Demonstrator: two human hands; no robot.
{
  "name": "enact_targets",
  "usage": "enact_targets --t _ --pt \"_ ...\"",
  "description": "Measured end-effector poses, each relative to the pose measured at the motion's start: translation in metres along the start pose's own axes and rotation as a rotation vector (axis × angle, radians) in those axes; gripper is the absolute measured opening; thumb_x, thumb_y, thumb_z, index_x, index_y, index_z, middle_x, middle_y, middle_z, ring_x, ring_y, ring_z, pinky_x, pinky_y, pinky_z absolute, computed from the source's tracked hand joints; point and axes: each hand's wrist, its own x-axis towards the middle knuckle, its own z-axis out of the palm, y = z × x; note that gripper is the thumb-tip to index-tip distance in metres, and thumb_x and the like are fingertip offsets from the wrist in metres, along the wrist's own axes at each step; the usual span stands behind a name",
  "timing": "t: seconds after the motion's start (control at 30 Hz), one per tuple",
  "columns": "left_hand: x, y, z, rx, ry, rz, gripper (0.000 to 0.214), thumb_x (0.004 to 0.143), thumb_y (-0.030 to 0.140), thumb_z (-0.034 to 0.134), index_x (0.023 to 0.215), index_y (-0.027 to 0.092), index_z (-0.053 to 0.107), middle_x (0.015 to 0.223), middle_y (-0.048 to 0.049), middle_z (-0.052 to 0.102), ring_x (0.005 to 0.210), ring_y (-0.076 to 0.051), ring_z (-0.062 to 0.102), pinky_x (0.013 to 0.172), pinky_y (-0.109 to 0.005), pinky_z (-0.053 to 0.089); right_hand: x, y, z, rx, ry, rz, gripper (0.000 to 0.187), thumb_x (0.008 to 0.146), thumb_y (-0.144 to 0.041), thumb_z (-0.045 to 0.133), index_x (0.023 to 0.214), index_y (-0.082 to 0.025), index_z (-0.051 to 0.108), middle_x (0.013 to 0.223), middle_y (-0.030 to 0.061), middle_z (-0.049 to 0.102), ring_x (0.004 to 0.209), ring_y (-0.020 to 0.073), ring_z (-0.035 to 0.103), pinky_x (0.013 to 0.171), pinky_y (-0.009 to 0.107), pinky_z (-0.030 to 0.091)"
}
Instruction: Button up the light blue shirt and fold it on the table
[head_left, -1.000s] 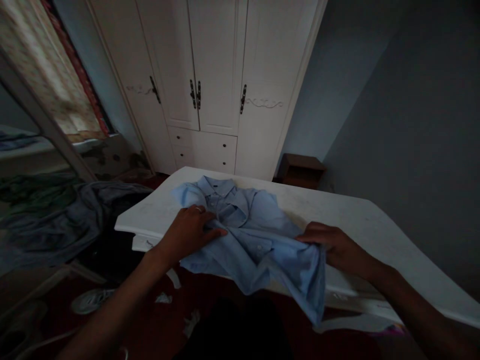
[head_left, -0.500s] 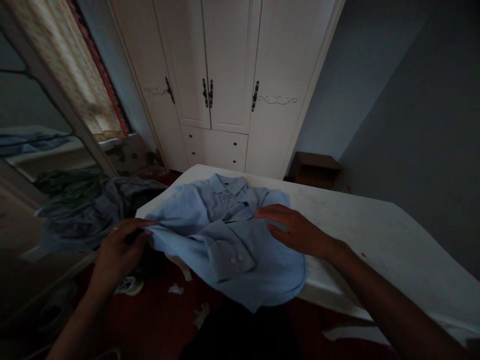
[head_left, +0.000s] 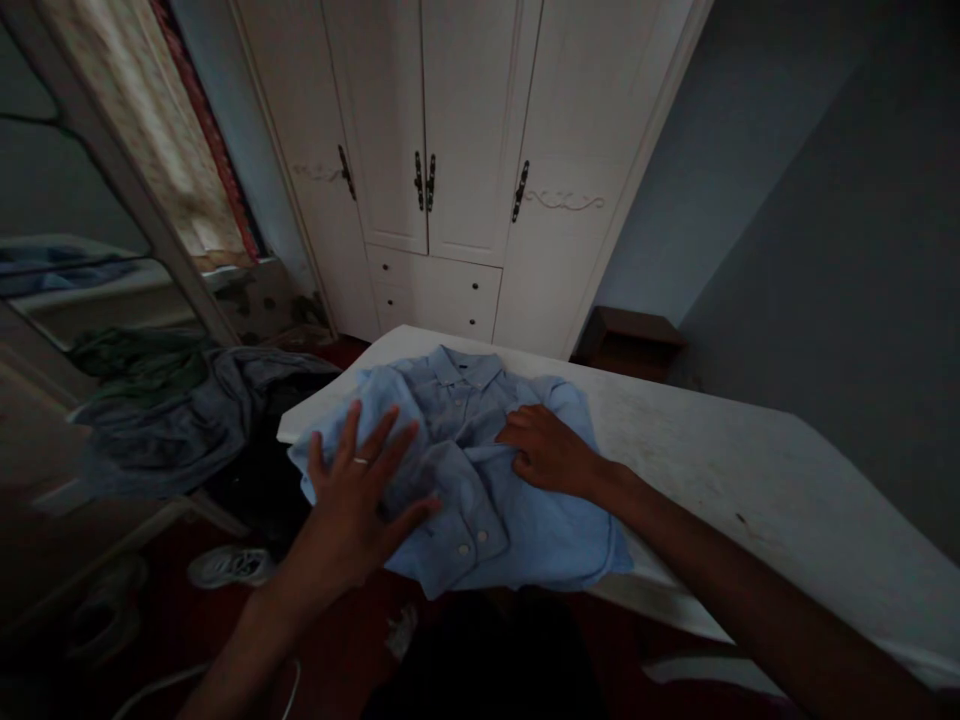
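A light blue button-up shirt (head_left: 551,530) lies on the white tabletop (head_left: 697,465), its collar at the far side and its lower edge hanging over the near edge. One sleeve is folded across the front, with its buttoned cuff towards me. My left hand (head_left: 360,490), with a ring on one finger, is spread flat over the left part of the shirt. My right hand (head_left: 551,450) has its fingers curled and pinches a fold of the shirt near its middle. The fingertips of that hand are partly hidden.
A white wardrobe (head_left: 465,130) with dark handles stands behind the table. Grey and green clothes (head_left: 172,420) are heaped at the left, beside a mirror (head_left: 75,200). A sneaker (head_left: 229,567) lies on the red floor. A brown wooden cabinet (head_left: 634,335) stands at the back right.
My left hand has let go of the shirt's left edge and moved right, opening flat over it. My right hand has closed on the fabric. The shirt's near left edge has dropped.
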Motion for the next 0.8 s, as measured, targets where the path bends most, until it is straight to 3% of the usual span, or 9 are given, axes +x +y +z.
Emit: enact_targets --t 0.03,0.1,0.2,0.33,0.53,0.8 --pt "0.003 0.006 0.006 -0.009 -0.064 0.060 0.071 0.078 0.050 0.066 0.141 0.028 0.043 0.146 -0.0103 0.045 0.143 -0.039 0.018 0.110 -0.069 0.005 -0.003 -0.002 -0.003 -0.011 0.020 -0.009 0.027 0.070 -0.006 0.050 0.089 -0.017 0.066 0.084 0.0069 0.058 0.085 0.0223 0.051 0.079 0.037 0.040" --pt "0.008 0.013 0.014 -0.119 -0.210 0.129 0.060 0.081 0.044 0.064 0.137 0.027 0.049 0.137 -0.0100 0.055 0.132 -0.034 0.042 0.110 -0.060 0.026 -0.012 -0.005 -0.010 -0.029 0.045 -0.028 0.027 0.071 -0.005 0.049 0.089 -0.017 0.065 0.084 0.0071 0.057 0.085 0.0223 0.049 0.078 0.037 0.039" --pt "0.015 0.014 0.012 -0.341 -0.251 0.085 0.031 0.090 0.033 0.050 0.114 0.024 0.067 0.111 -0.0078 0.070 0.099 -0.022 0.065 0.088 -0.038 0.052 -0.030 -0.007 -0.021 -0.028 0.053 -0.073 0.025 0.073 -0.006 0.047 0.088 -0.017 0.064 0.082 0.0069 0.055 0.082 0.0217 0.047 0.078 0.038 0.039" --pt "0.015 0.004 -0.006 -0.424 -0.076 -0.127 0.023 0.085 0.035 0.053 0.089 0.023 0.073 0.090 -0.0044 0.073 0.082 -0.021 0.068 0.077 -0.031 0.054 -0.055 -0.003 -0.034 -0.028 0.071 -0.130 0.021 0.078 -0.009 0.042 0.082 -0.018 0.062 0.077 0.0065 0.053 0.077 0.0214 0.045 0.075 0.038 0.040" --pt "-0.006 -0.026 -0.017 -0.477 0.261 -0.676 0.024 0.069 0.043 0.069 0.081 0.022 0.071 0.073 0.0014 0.070 0.067 -0.017 0.064 0.062 -0.024 0.049 -0.090 0.003 -0.052 0.038 0.086 -0.151 0.022 0.083 -0.014 0.040 0.081 -0.020 0.061 0.074 0.0047 0.053 0.073 0.0197 0.047 0.071 0.036 0.042" --pt "-0.010 -0.023 -0.006 -1.109 0.511 -1.016 0.019 0.060 0.022 0.072 0.076 0.019 0.062 0.064 0.0049 0.064 0.061 -0.014 0.059 0.060 -0.023 0.049 -0.127 -0.007 -0.066 0.036 -0.011 -0.064 0.022 0.088 -0.013 0.041 0.084 -0.019 0.063 0.074 0.0042 0.055 0.060 0.0142 0.050 0.054 0.028 0.041"
